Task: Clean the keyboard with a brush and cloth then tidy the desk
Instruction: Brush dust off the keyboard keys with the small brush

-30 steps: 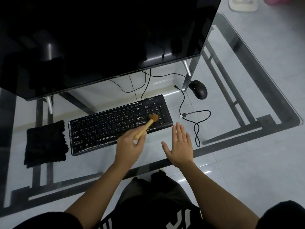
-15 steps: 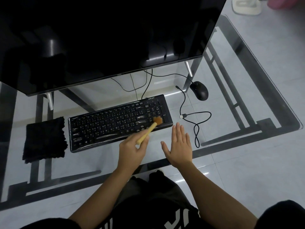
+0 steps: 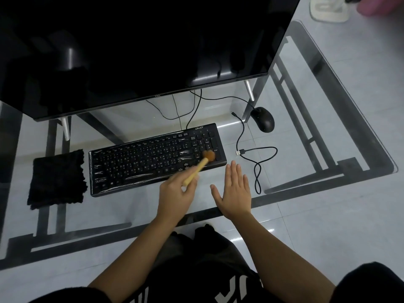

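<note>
Brushing step: my left grip (image 3: 177, 193) held the tan wooden brush (image 3: 200, 166) on the black keyboard (image 3: 142, 162), right grip (image 3: 235, 191) spread flat; I judged the black cloth (image 3: 56, 178) next

Glossy glass desk (image 3: 295, 167), matt fuzzy cloth (image 3: 57, 180), wooden-handled brush (image 3: 197, 169)

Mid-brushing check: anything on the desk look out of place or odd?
A loose cable lies looped on the glass desk right of the keyboard, its USB plug connected to nothing. The keyboard sits askew to the desk's front edge. Nothing spilled or broken shows.
</note>
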